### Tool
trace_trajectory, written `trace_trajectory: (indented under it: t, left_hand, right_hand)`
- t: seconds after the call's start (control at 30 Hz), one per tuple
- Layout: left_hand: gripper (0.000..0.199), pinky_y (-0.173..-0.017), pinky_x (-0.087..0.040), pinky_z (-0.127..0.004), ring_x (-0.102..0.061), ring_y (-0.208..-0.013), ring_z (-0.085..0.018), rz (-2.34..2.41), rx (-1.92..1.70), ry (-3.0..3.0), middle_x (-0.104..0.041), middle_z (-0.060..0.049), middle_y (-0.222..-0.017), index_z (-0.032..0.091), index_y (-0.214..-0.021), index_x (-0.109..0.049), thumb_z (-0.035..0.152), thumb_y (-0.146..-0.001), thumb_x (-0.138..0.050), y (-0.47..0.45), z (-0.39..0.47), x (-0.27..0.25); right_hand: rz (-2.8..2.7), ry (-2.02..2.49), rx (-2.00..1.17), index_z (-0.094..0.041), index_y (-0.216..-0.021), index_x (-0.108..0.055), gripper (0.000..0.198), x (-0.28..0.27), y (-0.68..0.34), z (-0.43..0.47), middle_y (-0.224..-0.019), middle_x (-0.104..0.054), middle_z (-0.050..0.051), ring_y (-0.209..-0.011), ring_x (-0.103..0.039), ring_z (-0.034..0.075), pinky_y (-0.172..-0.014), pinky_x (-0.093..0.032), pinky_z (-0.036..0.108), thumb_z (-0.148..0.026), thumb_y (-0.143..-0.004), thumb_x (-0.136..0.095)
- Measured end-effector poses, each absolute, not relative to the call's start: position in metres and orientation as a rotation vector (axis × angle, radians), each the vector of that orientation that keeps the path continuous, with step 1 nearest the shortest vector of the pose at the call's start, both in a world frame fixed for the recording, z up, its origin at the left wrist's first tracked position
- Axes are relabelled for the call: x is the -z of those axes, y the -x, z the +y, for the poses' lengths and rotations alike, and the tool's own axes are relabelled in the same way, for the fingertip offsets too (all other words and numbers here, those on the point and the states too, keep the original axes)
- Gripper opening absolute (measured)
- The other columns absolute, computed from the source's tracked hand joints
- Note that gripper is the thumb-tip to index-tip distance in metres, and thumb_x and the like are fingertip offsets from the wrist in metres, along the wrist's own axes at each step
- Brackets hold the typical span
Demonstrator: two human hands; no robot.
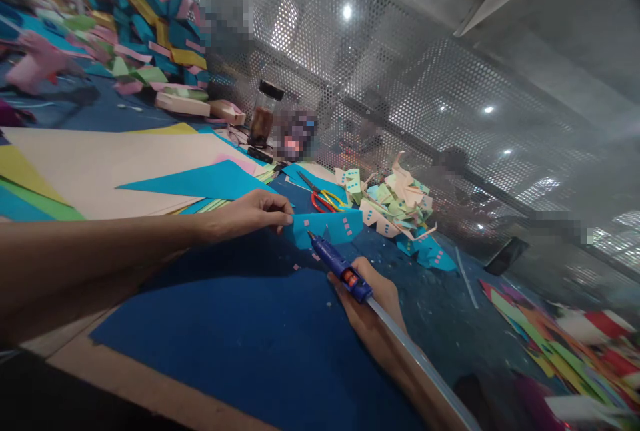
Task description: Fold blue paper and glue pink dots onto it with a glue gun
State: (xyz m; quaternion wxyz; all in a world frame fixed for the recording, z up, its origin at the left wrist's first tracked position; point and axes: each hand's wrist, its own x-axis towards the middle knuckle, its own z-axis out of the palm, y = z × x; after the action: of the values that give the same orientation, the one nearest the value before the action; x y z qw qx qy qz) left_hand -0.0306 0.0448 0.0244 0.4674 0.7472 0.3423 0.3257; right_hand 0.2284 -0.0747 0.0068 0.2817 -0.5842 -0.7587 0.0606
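Between the fingertips of my left hand [257, 211] is the left end of a blue paper cutout [330, 226] with small pink squares stuck on it. My right hand [377, 298] grips a dark blue glue gun [335, 263], a long clear glue stick [420, 354] trailing from its back. The gun's nozzle points up at the cutout's lower edge, close to it; whether they touch I cannot tell. A few loose pink squares [315, 257] lie on the blue table below. Just behind the cutout rest scissors [325, 199] with red and yellow handles.
Folded paper pieces [400, 194] are heaped behind the glue gun. Large paper sheets [110, 164] cover the left side. A lidded jar [264, 114] stands at the back, near stacked blue paper shapes [150, 24]. Coloured paper strips [555, 344] lie at right.
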Motion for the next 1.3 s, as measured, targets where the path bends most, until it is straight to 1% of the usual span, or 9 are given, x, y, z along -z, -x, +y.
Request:
trace_trajectory:
  t: [0.27, 0.57, 0.7, 0.93, 1.3]
  left_hand:
    - [0.030, -0.062, -0.033, -0.027, -0.051, -0.064, -0.014, 0.844, -0.791, -1.835, -0.062, 0.001, -0.065, 0.017, -0.071, -0.066, 0.045, -0.080, -0.067, 0.0304, 0.0435, -0.0260]
    - [0.031, -0.062, -0.033, -0.027, -0.051, -0.065, -0.014, 0.851, -0.782, -1.844, -0.063, 0.001, -0.065, 0.016, -0.072, -0.066, 0.046, -0.080, -0.067, 0.0309, 0.0446, -0.0247]
    - [0.030, -0.062, -0.034, -0.027, -0.052, -0.065, -0.014, 0.849, -0.789, -1.850, -0.064, 0.001, -0.066, 0.017, -0.072, -0.066, 0.045, -0.081, -0.066, 0.0312, 0.0452, -0.0241]
    - [0.030, -0.060, -0.035, -0.027, -0.053, -0.063, -0.014, 0.859, -0.803, -1.854, -0.063, 0.001, -0.064, 0.017, -0.069, -0.066, 0.045, -0.078, -0.067, 0.0304, 0.0439, -0.0264]
    - [0.019, -0.062, -0.035, -0.027, -0.054, -0.066, -0.015, 0.858, -0.791, -1.851, -0.064, 0.001, -0.066, 0.018, -0.072, -0.065, 0.036, -0.079, -0.064, 0.0310, 0.0435, -0.0265]
  right_hand:
    - [-2.002, 1.579, -0.189, -0.024, -0.075, -0.044, 0.017, -0.0069, -0.2276, -0.0749, -0.062, -0.049, -0.005, -0.054, -0.045, 0.013, -0.050, -0.029, 0.022, -0.030, -0.084, -0.057]
    - [-2.016, 1.553, -0.189, -0.024, -0.075, -0.044, 0.014, -0.0083, -0.2268, -0.0754, -0.060, -0.046, -0.005, -0.052, -0.043, 0.013, -0.049, -0.029, 0.022, -0.026, -0.083, -0.055]
    - [-2.025, 1.568, -0.173, -0.024, -0.075, -0.043, 0.014, -0.0082, -0.2267, -0.0749, -0.060, -0.046, -0.006, -0.051, -0.044, 0.013, -0.049, -0.029, 0.022, -0.025, -0.082, -0.055]
    - [-2.032, 1.541, -0.160, -0.024, -0.075, -0.042, 0.015, -0.0052, -0.2297, -0.0735, -0.061, -0.045, -0.006, -0.052, -0.042, 0.013, -0.049, -0.028, 0.022, -0.024, -0.081, -0.056]
    - [-2.017, 1.516, -0.182, -0.025, -0.074, -0.041, 0.016, -0.0053, -0.2304, -0.0725, -0.062, -0.046, -0.006, -0.051, -0.043, 0.014, -0.048, -0.029, 0.022, -0.027, -0.081, -0.056]
